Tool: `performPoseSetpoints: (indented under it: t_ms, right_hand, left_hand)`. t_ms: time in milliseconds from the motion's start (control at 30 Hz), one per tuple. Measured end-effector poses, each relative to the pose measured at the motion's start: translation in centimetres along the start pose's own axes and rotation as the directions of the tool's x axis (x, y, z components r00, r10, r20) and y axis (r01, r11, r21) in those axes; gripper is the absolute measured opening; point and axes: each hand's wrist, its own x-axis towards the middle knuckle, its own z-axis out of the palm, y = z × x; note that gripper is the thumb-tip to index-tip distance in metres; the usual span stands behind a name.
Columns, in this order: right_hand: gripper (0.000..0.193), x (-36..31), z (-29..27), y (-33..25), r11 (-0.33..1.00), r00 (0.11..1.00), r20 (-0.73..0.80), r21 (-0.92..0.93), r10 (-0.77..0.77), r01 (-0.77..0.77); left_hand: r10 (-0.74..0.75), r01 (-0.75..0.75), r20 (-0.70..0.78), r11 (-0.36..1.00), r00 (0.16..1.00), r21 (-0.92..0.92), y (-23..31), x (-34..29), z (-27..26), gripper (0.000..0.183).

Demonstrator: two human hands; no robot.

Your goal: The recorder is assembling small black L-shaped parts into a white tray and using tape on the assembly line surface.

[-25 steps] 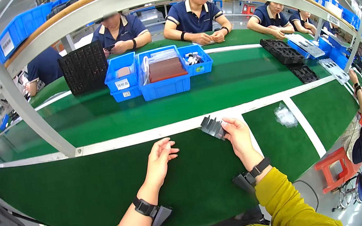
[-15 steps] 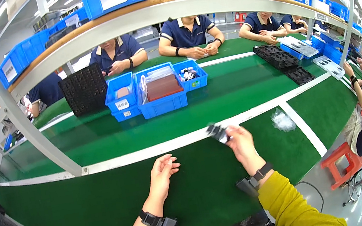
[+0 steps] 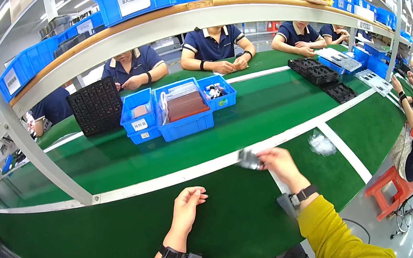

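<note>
My right hand (image 3: 281, 164) is closed at the fingertips on a small black-and-grey part (image 3: 249, 159), held over the white strip along the near green mat's far edge. Motion blurs the part, so its exact kind is unclear. My left hand (image 3: 188, 204) hovers over the near green mat (image 3: 99, 240), left of the part and apart from it. Its fingers are curled together with the thumb against them; whether anything small sits between them is hidden. Each wrist wears a black strap with a small dark box.
Across the green worktop stand blue bins (image 3: 187, 125), one with brown sheets, beside an upright black tray (image 3: 97, 107). Clear crumpled plastic (image 3: 321, 143) lies at right. A shelf (image 3: 198, 14) with blue bins spans overhead. Co-workers sit opposite and at right, near a red stool (image 3: 390, 191).
My right hand has shifted slightly right and down, the part still in it and its angle changed. My left hand's fingers have drawn closer together. A white strip now shows beside my right wrist.
</note>
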Motion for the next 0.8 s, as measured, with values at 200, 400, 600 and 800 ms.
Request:
performPoseSetpoints:
  t_ms: [200, 400, 600, 800]
  right_hand:
    - [0.019, -1.2, 2.2, -0.2, 0.977, 0.968, 0.232, -0.205, 0.099, -0.051]
    - [0.020, -1.3, 2.2, -0.3, 0.979, 0.967, 0.220, -0.180, 0.131, -0.092]
    - [0.020, -1.0, 1.8, 0.4, 0.980, 0.969, 0.212, -0.179, 0.125, -0.088]
    - [0.025, 0.9, -3.4, -0.5, 0.883, 0.734, -0.631, 0.163, -0.250, 0.440]
  left_hand:
    - [0.012, -0.012, 0.017, 1.000, 1.000, 0.026, 0.3, 0.1, 0.2, 0.017]
    - [0.018, -0.018, 0.015, 0.999, 1.000, 0.034, 0.1, 0.0, 0.3, 0.017]
    - [0.018, -0.018, 0.016, 0.999, 1.000, 0.034, -0.2, 0.1, 0.2, 0.017]
    - [0.015, -0.015, 0.016, 1.000, 1.000, 0.023, 0.1, 0.2, 0.3, 0.016]
